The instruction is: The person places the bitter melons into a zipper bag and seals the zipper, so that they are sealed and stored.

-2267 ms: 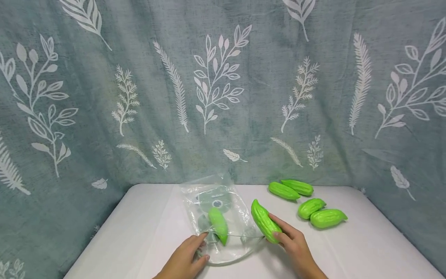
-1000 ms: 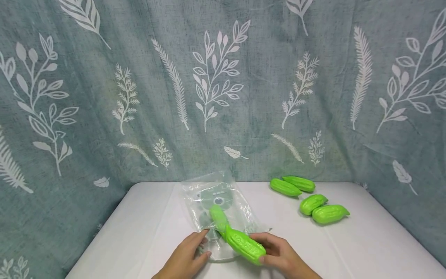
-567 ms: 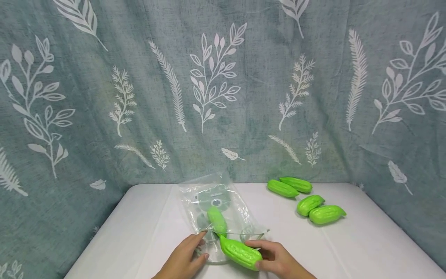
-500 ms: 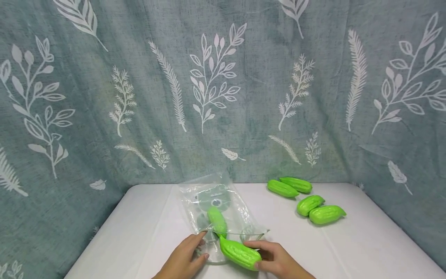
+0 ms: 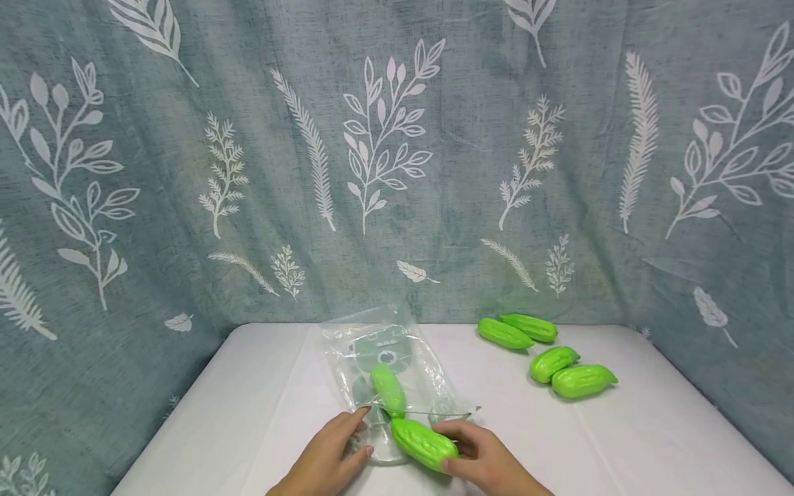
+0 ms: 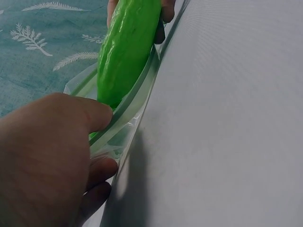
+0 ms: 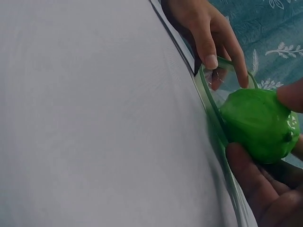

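A clear zip bag [image 5: 428,368] with a printed cartoon face lies on the table, its mouth towards me. One bright green bitter melon [image 5: 388,390] shows inside it. My left hand [image 5: 325,453] pinches the left side of the bag's mouth, thumb on the rim in the left wrist view. With thumb and fingers my right hand [image 5: 486,458] grips a second bitter melon [image 5: 424,445], its sides ridged and shiny. In the left wrist view this melon [image 6: 128,49] has its far end between the bag's green-edged lips. The right wrist view shows its blunt end [image 7: 262,123] outside.
Several more green bitter melons [image 5: 583,381] lie in two pairs at the back right of the white table [image 5: 248,386]. A teal curtain [image 5: 459,172] with white leaf prints hangs behind and along both sides.
My right hand has carried its bitter melon down and left from beside the bag to the bag's mouth, and lately a little further left. My left hand has kept its place on the rim.
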`<control>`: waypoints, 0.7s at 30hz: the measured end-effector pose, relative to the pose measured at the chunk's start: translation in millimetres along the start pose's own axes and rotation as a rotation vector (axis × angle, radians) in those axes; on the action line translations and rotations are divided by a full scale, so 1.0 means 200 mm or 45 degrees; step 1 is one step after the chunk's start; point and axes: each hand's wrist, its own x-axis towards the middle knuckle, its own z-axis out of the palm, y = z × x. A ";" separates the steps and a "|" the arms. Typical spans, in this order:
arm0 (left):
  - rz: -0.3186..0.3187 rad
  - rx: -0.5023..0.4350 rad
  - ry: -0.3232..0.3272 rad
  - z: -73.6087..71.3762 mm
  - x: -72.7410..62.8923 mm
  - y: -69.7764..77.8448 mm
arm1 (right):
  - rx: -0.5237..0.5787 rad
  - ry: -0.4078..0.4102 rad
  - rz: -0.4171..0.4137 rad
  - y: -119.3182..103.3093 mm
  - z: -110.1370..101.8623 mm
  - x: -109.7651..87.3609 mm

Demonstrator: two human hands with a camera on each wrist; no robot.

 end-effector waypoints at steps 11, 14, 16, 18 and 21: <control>-0.001 -0.020 -0.011 -0.01 0.01 0.00 | -0.202 0.181 0.145 -0.04 0.05 0.01; -0.015 -0.029 -0.024 0.00 0.01 0.01 | -0.276 0.207 0.123 -0.05 0.06 0.01; -0.027 -0.034 -0.037 0.00 0.00 0.01 | -0.320 0.209 0.109 -0.05 0.08 0.01; -0.039 -0.040 -0.042 0.00 0.00 0.00 | -0.366 0.208 0.110 -0.05 0.09 0.01; -0.037 -0.050 -0.044 0.00 0.00 0.00 | -0.425 0.221 0.135 -0.06 0.10 0.02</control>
